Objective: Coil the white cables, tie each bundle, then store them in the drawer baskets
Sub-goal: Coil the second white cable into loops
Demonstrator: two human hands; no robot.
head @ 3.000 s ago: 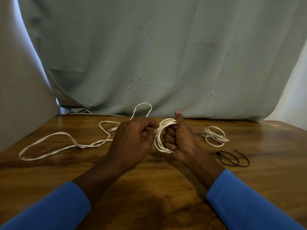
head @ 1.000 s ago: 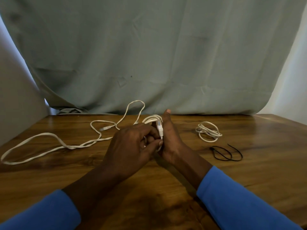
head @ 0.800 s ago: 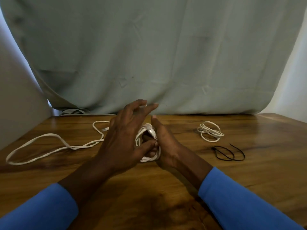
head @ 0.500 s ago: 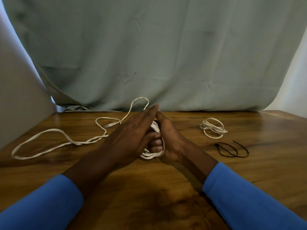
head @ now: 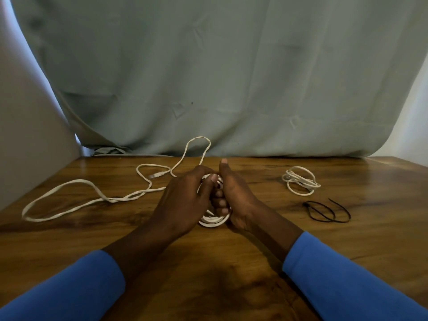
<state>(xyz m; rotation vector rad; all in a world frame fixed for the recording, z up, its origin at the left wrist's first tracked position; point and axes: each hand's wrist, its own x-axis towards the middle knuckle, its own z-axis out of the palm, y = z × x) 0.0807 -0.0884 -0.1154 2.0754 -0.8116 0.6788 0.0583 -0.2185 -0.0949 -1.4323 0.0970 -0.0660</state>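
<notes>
A white cable coil [head: 214,220] stands between my hands at the middle of the wooden table [head: 208,262]. My right hand [head: 234,195] grips the coil, fingers curled through it and thumb pointing up. My left hand [head: 185,200] curls round the coil's left side, its thumb pressed on the top strands. The same cable's loose length [head: 92,198] trails left across the table in long loops, with a plug end [head: 158,174] lying behind my left hand. A second white cable bundle [head: 300,183] lies coiled at the right.
Black ties [head: 327,210] lie on the table right of my right hand, just in front of the second bundle. A grey-green curtain [head: 231,77] hangs behind the table's far edge. A pale wall panel [head: 27,135] borders the left side.
My left hand opened and swept over the coil, then closed round it again. The coil now sits lower between both hands. The loose loops on the left shifted a little.
</notes>
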